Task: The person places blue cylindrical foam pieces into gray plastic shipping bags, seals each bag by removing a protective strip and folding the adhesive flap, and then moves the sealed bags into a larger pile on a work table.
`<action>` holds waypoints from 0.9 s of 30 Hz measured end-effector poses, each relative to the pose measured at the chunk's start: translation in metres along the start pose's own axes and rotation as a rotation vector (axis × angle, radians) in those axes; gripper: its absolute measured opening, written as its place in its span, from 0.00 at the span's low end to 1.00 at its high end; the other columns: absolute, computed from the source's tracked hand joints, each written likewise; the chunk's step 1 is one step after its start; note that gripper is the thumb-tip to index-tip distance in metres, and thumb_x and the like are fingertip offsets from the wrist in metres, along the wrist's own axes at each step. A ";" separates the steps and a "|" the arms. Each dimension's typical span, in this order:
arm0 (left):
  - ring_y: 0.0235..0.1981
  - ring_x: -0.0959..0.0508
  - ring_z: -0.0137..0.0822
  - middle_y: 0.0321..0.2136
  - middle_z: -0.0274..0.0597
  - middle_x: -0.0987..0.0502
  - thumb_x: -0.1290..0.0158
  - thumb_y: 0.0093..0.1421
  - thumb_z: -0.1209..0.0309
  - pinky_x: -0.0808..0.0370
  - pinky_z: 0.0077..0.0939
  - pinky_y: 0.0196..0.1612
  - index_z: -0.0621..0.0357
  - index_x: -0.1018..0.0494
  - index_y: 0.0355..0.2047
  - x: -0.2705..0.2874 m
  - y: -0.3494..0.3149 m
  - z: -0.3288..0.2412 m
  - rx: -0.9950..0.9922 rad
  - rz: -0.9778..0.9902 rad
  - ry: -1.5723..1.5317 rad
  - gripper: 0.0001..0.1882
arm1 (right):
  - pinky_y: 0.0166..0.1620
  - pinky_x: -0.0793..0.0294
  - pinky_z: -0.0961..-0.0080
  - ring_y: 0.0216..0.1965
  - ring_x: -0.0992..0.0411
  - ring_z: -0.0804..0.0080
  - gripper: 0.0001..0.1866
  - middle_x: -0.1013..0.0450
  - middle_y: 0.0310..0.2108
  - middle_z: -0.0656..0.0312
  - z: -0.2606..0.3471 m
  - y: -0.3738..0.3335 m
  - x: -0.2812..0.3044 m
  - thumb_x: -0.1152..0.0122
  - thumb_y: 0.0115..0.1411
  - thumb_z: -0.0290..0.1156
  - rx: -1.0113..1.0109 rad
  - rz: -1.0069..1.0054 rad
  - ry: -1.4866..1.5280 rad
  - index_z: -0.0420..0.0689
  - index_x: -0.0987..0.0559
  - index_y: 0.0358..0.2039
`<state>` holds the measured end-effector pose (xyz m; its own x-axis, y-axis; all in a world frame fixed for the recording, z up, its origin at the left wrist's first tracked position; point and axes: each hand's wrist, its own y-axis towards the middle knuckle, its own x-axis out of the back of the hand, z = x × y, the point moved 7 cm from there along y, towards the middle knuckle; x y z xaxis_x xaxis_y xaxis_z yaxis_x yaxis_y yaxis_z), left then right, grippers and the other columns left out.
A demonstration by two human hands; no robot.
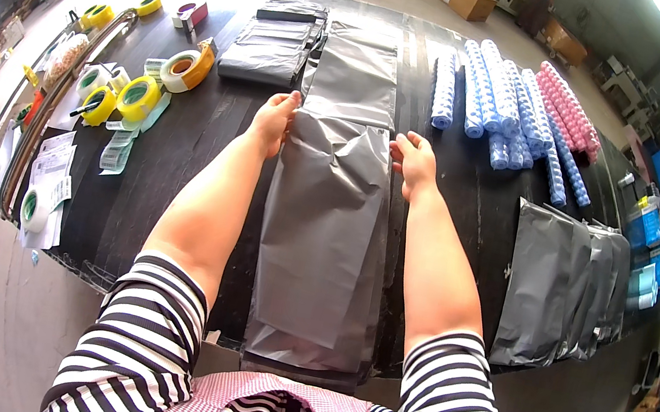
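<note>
Down the middle of the black table lies a long stack of flat grey plastic bags (324,240), creased near its upper part. Another grey bag section (358,70) reaches on toward the far edge. My left hand (274,121) is at the stack's left edge, fingers loosely bent and their tips against or just beside the plastic. Across from it, my right hand (413,164) stands at the right edge, fingers apart and slightly curled, with nothing seen in them. Whether either hand touches the bags is hard to tell.
Left are tape rolls (139,98), a tape dispenser (188,70) and papers (51,173). A folded grey bag pile (268,45) lies beyond my left hand. Blue-white rolls (508,96) and pink rolls (567,111) lie far right. More grey bags (546,284) lie near right.
</note>
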<state>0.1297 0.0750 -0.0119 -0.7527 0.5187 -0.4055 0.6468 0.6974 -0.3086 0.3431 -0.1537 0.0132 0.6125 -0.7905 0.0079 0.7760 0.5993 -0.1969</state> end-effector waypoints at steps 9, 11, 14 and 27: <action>0.46 0.21 0.36 0.46 0.44 0.18 0.42 0.66 0.71 0.25 0.34 0.50 0.55 0.20 0.54 -0.033 0.008 0.007 0.006 -0.204 0.386 0.16 | 0.29 0.24 0.71 0.34 0.20 0.67 0.18 0.20 0.36 0.49 -0.021 0.083 -0.011 0.30 0.57 0.24 0.031 -0.191 -0.498 0.37 0.20 0.48; 0.46 0.21 0.36 0.47 0.43 0.18 0.43 0.65 0.75 0.24 0.35 0.50 0.54 0.20 0.54 -0.027 0.006 0.015 0.020 -0.194 0.254 0.17 | 0.31 0.23 0.70 0.35 0.21 0.65 0.18 0.20 0.37 0.49 -0.028 0.084 -0.017 0.30 0.57 0.23 0.076 -0.178 -0.497 0.38 0.20 0.49; 0.43 0.21 0.34 0.45 0.43 0.18 0.44 0.64 0.79 0.24 0.30 0.49 0.55 0.20 0.53 -0.003 0.009 0.024 -0.055 -0.270 0.129 0.17 | 0.32 0.23 0.69 0.32 0.22 0.66 0.19 0.21 0.37 0.53 -0.030 0.087 -0.026 0.30 0.56 0.22 0.035 -0.140 -0.193 0.39 0.22 0.49; 0.48 0.22 0.38 0.60 0.52 0.31 0.39 0.66 0.59 0.23 0.31 0.42 0.45 0.63 0.77 0.013 -0.103 0.031 0.188 0.110 0.383 0.51 | 0.40 0.27 0.71 0.42 0.29 0.73 0.45 0.29 0.46 0.58 -0.018 -0.074 0.005 0.29 0.61 0.39 -0.054 0.169 -0.131 0.48 0.44 0.73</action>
<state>0.0574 -0.0054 -0.0126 -0.6460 0.7558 -0.1074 0.7104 0.5437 -0.4470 0.2860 -0.2046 0.0107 0.7504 -0.6539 0.0966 0.6534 0.7117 -0.2579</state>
